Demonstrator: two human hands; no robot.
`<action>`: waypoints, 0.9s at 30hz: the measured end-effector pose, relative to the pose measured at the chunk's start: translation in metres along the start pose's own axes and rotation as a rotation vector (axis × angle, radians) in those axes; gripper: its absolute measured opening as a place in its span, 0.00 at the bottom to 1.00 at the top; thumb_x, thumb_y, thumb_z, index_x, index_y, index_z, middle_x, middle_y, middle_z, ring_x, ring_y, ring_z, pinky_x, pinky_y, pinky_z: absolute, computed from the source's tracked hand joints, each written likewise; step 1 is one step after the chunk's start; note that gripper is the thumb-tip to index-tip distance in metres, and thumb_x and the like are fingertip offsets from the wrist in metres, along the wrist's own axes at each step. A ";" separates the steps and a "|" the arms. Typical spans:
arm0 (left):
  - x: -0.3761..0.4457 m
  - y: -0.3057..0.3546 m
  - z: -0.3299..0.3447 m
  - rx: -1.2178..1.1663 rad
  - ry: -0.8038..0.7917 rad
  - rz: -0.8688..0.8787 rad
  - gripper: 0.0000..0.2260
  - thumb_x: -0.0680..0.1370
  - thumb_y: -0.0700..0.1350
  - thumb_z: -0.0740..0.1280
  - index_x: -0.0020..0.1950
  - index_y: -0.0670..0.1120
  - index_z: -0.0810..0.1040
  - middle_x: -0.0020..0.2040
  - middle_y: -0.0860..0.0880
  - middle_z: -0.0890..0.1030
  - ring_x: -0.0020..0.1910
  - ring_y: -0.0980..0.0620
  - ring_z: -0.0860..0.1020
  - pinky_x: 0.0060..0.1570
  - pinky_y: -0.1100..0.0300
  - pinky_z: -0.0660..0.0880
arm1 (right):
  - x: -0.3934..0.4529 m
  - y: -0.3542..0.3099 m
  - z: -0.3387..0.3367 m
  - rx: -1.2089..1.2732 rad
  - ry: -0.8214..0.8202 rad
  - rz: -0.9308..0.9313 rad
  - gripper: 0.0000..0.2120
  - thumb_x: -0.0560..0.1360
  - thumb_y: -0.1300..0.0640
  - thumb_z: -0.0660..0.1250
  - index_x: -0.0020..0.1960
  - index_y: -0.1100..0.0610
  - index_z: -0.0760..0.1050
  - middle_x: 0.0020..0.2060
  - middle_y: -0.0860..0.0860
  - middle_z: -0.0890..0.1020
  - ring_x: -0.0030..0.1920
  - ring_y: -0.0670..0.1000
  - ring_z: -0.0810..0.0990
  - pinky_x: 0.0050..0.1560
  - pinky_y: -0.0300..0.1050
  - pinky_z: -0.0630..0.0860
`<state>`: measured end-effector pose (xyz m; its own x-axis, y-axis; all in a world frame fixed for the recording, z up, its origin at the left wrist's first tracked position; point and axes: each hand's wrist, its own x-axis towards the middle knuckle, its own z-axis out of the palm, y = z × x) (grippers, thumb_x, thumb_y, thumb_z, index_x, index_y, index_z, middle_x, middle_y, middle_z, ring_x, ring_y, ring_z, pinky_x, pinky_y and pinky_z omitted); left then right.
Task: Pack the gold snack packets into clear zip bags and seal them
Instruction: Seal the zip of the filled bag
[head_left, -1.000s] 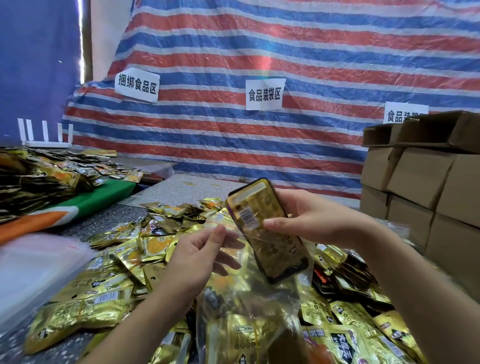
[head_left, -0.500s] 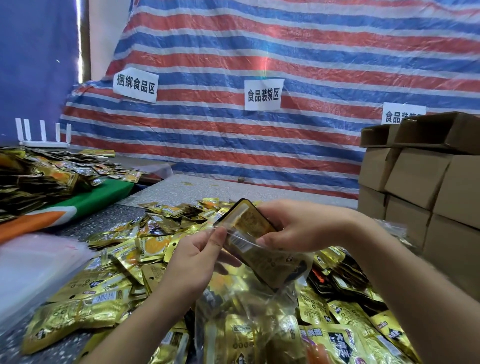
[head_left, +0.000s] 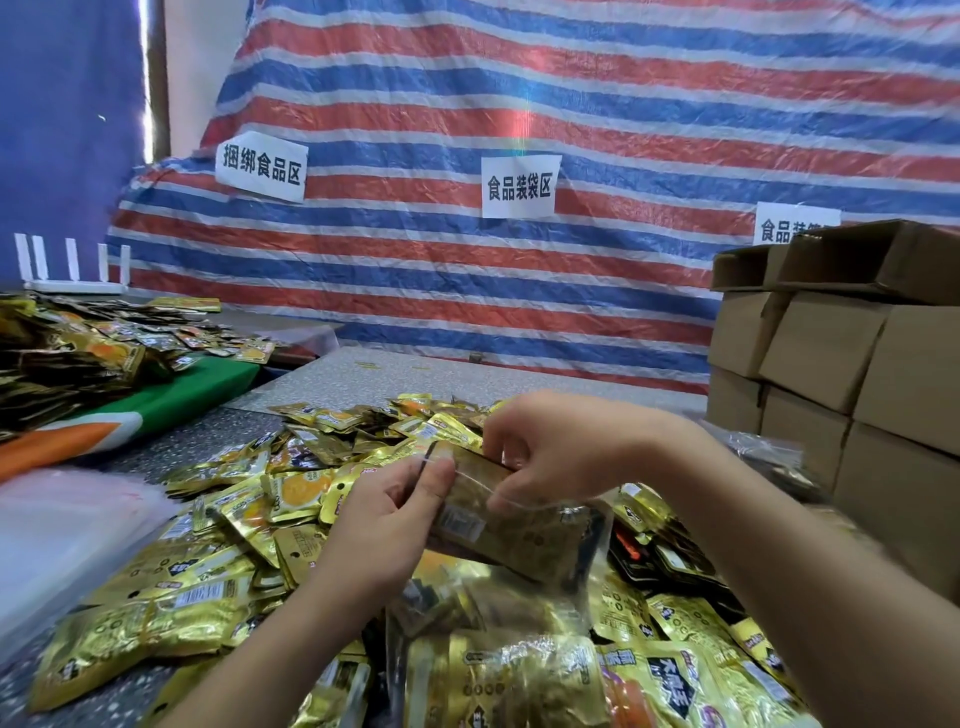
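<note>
Both bare forearms reach in from the lower edge and meet above the middle of the bench. The left hand (head_left: 387, 512) pinches with thumb and curled fingers. The right hand (head_left: 558, 449) arches palm down, its fingertips curled in a grip, close beside the left.

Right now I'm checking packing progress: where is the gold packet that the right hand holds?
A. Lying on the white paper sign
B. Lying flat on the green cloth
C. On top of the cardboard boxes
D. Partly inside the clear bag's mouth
D: the right hand pushes the gold packet into the clear bag, whose mouth the left hand pinches.
</note>
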<state>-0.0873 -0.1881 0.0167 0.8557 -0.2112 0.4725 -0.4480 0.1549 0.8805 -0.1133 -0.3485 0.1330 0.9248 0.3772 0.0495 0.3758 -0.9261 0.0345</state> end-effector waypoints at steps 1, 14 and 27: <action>0.000 0.000 0.000 -0.009 0.004 -0.010 0.18 0.76 0.55 0.63 0.41 0.42 0.82 0.37 0.42 0.85 0.35 0.51 0.83 0.33 0.59 0.79 | -0.001 0.002 0.001 0.032 0.031 -0.007 0.12 0.71 0.44 0.74 0.46 0.46 0.73 0.39 0.41 0.73 0.38 0.40 0.71 0.34 0.40 0.64; 0.006 -0.012 -0.003 0.021 0.074 -0.150 0.15 0.82 0.49 0.62 0.41 0.54 0.86 0.41 0.46 0.86 0.39 0.46 0.85 0.39 0.52 0.81 | 0.001 0.011 0.025 0.257 0.130 0.000 0.14 0.82 0.49 0.62 0.40 0.49 0.80 0.29 0.41 0.77 0.28 0.35 0.74 0.29 0.30 0.65; 0.010 -0.014 -0.005 -0.121 0.105 -0.165 0.15 0.81 0.51 0.61 0.46 0.43 0.83 0.43 0.43 0.86 0.39 0.43 0.85 0.36 0.55 0.78 | -0.003 0.021 0.040 0.396 0.306 0.058 0.06 0.77 0.51 0.71 0.50 0.45 0.74 0.39 0.44 0.81 0.37 0.42 0.80 0.35 0.35 0.72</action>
<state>-0.0711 -0.1871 0.0088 0.9399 -0.1421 0.3104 -0.2710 0.2423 0.9316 -0.1055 -0.3694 0.0932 0.9074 0.2570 0.3326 0.3730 -0.8571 -0.3553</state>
